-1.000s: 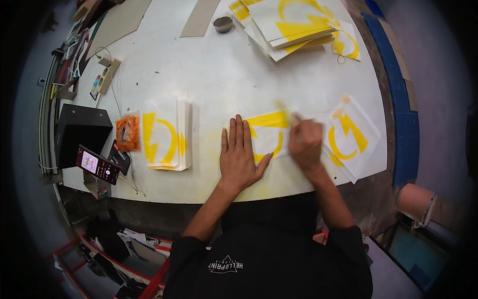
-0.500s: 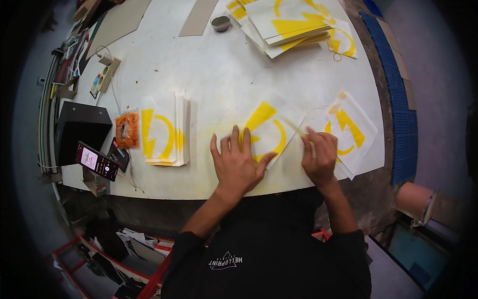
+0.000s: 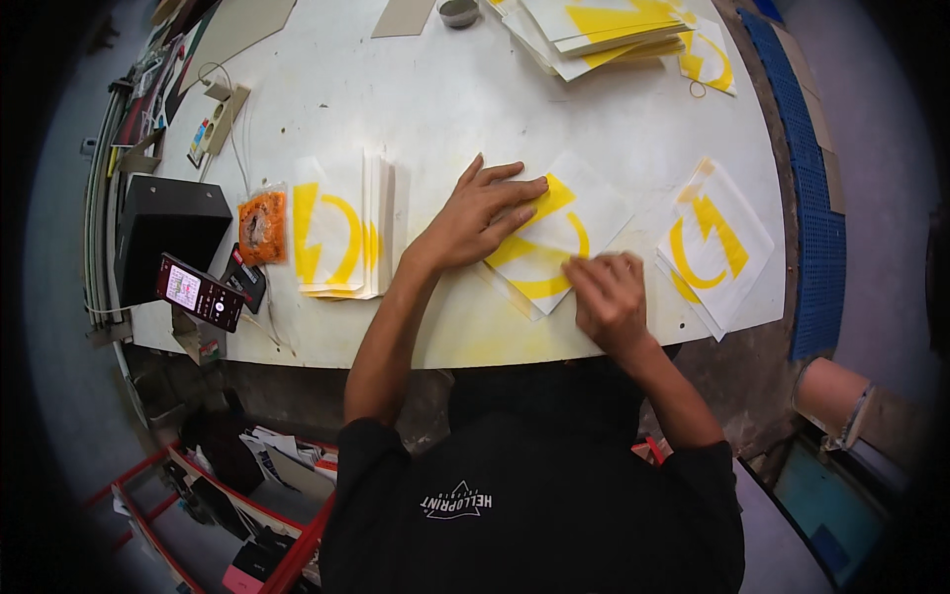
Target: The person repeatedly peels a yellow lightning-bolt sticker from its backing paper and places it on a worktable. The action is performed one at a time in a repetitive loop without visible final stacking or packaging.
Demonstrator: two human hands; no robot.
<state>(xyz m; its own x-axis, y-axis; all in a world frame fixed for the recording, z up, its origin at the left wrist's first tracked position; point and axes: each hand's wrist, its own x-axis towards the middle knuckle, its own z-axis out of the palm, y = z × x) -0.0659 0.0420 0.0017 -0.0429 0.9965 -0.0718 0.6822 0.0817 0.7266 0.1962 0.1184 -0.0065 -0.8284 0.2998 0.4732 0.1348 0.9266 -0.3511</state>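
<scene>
A white sheet printed with yellow shapes (image 3: 579, 203) lies slanted on the table in front of me, with another white edge showing beneath its lower left side. My left hand (image 3: 480, 218) rests across its left part, fingers spread and fingertips on the yellow print. At the lower right edge is my right hand (image 3: 609, 297), its fingers curled and pinched together; what they hold, if anything, is hidden. Further right, similar yellow-printed sheets (image 3: 727, 252) lie in a small slanted pile. A stack of such sheets (image 3: 332, 223) stands to my left.
A larger pile of yellow-printed sheets (image 3: 604, 35) lies at the far right beside a small grey round container (image 3: 458, 12). On the left are a phone (image 3: 201, 294), a black box (image 3: 168, 238), an orange packet (image 3: 262, 228) and a power strip (image 3: 226, 119).
My left hand has slid up and turned to point rightward across the sheet. My right hand has moved down and left along the sheet's edge. The view has shifted slightly.
</scene>
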